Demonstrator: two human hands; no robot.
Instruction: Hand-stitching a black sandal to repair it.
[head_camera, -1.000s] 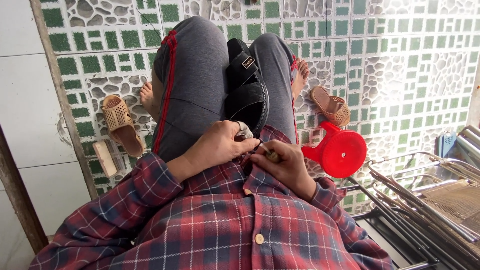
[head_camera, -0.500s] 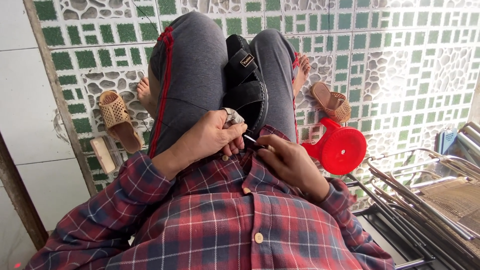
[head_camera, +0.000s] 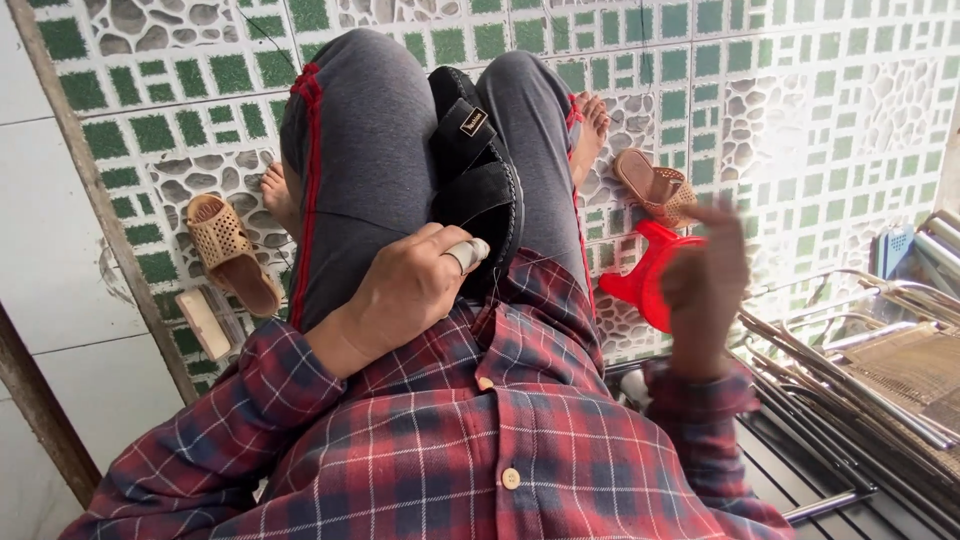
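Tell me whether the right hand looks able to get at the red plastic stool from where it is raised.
Probably yes: the right hand hangs in the air just beside the red plastic stool, with nothing visible between them.

Soft, even daylight, brightest over the tiled floor (head_camera: 800, 120) at upper right; shadows faint. The raised right hand (head_camera: 705, 290) is motion-blurred; the rest sharp.

Green-and-white patterned tile floor (head_camera: 820, 90) in daylight, plain white tiles (head_camera: 40, 240) alongside, metal chair frames (head_camera: 860, 350) nearby.
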